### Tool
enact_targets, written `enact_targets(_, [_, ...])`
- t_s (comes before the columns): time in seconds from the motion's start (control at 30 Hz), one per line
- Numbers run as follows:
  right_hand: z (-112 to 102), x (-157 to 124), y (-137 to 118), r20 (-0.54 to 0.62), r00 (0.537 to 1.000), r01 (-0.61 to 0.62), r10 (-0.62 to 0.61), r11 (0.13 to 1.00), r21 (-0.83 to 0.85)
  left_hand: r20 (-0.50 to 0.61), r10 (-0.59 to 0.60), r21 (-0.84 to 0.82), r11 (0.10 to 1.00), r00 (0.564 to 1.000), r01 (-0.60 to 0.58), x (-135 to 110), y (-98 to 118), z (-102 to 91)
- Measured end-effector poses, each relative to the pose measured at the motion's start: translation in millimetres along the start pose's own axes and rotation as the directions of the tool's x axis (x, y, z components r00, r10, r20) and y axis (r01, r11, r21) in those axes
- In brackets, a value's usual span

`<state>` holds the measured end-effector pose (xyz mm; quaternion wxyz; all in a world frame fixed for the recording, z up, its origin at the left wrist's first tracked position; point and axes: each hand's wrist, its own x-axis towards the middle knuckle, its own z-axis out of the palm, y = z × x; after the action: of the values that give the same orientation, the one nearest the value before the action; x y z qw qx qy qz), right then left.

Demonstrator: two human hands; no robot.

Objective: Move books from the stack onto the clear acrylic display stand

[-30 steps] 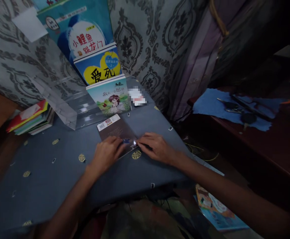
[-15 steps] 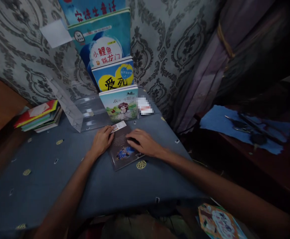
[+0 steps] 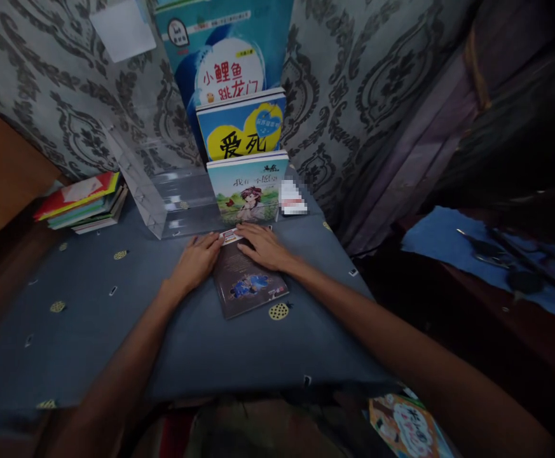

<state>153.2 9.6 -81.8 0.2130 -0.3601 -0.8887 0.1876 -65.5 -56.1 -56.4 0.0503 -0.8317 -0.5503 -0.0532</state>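
A dark book [image 3: 248,289] with a blue picture on its cover lies flat on the table. My left hand [image 3: 198,257] rests at its upper left edge, fingers stretched forward. Across its upper right part lies my right hand [image 3: 265,245], fingers flat and thumb apart. Between the two hands a white label [image 3: 230,236] with print shows at the book's top edge, partly covered by fingertips. Just behind stands a clear tiered rack [image 3: 182,197] with picture books; the lowest is a green-and-blue book [image 3: 248,191], above it a blue book with a yellow heart [image 3: 241,130].
A stack of books [image 3: 86,200] lies at the left on the patterned tablecloth [image 3: 115,331]. Beside the rack is a blurred white packet [image 3: 292,197]. At the right, scissors [image 3: 482,248] lie on a blue cloth [image 3: 430,235]. Another picture book [image 3: 405,423] sits below the table's front edge.
My right hand has moved up the book from its right side to the label at the top edge, and its fingers have straightened. The view has tilted down slightly.
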Motion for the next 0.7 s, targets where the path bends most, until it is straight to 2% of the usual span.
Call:
enact_targets(0.13, [-1,0,-3,0.010,1.000,-0.012,0.012,1.000,-0.019,0.147,0.087,0.065,0.993,0.985,-0.097,-22,-3,-18.2])
enact_targets(0.23, [-1,0,-4,0.007,1.000,-0.018,0.018,1.000,-0.022,0.253,0.164,0.116,0.973,0.953,-0.198,-36,0,-32.0])
enact_targets(0.33, [0,-1,-6,0.006,1.000,-0.025,0.025,0.999,-0.021,0.300,0.281,0.165,0.926,0.912,-0.339,-42,8,-42.8])
enact_targets(0.5, [5,-6,-5,-0.026,0.999,0.024,-0.025,0.999,-0.033,0.274,0.507,0.198,0.802,0.817,-0.564,-38,22,-50.0])
enact_targets(0.7, [12,-16,-4,-0.078,0.995,0.062,-0.063,0.998,-0.024,0.194,0.613,0.246,0.725,0.766,-0.643,-36,25,-40.6])
